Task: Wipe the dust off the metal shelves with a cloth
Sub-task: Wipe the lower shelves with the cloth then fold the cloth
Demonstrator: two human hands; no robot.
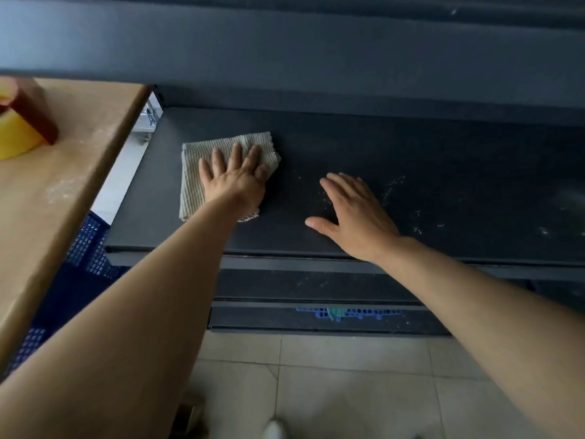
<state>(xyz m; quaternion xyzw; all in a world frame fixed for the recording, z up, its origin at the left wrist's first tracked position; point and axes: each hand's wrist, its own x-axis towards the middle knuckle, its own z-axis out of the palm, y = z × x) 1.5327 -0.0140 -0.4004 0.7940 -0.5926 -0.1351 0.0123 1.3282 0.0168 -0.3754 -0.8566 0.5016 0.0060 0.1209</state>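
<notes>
- The metal shelf [411, 147] is the largest thing here: a dark grey, matt board that runs from the left part of the view to the right edge, with a darker shelf above it and two lower shelves [316, 286] below its front edge. Pale specks of dust lie on its surface at the right of the hands, and a few specks also on the lower shelf.
- A wooden table [63, 172] stands just beside the shelf on the left, with faint white dust on its top. A roll of yellow tape [15, 137] in a dark red holder lies near its far corner.
- A blue plastic crate [85, 245] with a grid wall shows under the table, and the floor is of light tiles [348, 375].
- The cloth [202, 160] is pale beige with fine ribs, folded to a rough square, a little rumpled at its right corner. It lies flat on the left part of the metal shelf, well back from the front edge.
- The left hand [234, 182] rests flat on the cloth, fingers stretched and slightly spread; it presses down and does not grasp it.
- The right hand [354, 213] lies open with the palm down on the bare shelf, near the cloth but apart from it, thumb pointing left; it holds nothing.
</notes>
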